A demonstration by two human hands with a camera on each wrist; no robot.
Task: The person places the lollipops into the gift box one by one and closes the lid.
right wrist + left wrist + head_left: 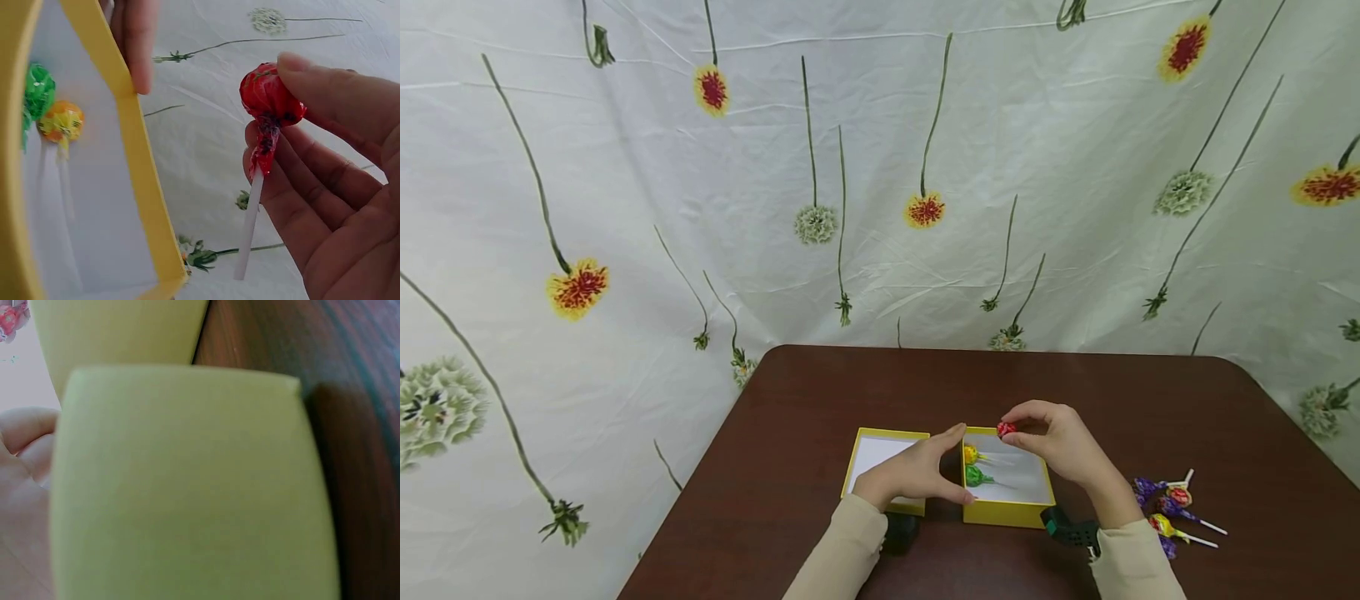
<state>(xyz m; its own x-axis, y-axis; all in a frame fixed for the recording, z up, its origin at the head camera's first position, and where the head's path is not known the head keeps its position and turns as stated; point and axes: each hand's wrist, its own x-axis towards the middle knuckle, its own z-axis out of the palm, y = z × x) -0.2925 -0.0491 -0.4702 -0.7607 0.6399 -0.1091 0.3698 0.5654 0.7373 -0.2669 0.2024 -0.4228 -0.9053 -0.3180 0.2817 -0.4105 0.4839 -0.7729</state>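
Note:
My right hand (1063, 442) pinches a red-wrapped lollipop (269, 100) by its head between thumb and fingers, its white stick pointing down in the right wrist view. It hovers over the back of an open yellow box (1007, 512) with a white inside. A yellow lollipop (972, 454) and a green lollipop (976, 477) lie in the box along its left side. My left hand (917, 471) spans the box's left end, fingers at the back corner and thumb at the front, holding it. Under that forearm sits the yellow lid (880, 446), white inside.
Several wrapped lollipops (1172, 508), purple, red and yellow, lie in a loose pile on the brown table (820, 392) right of the box. A yellow wall (187, 487) fills much of the left wrist view. A flower-printed cloth (880, 167) hangs behind.

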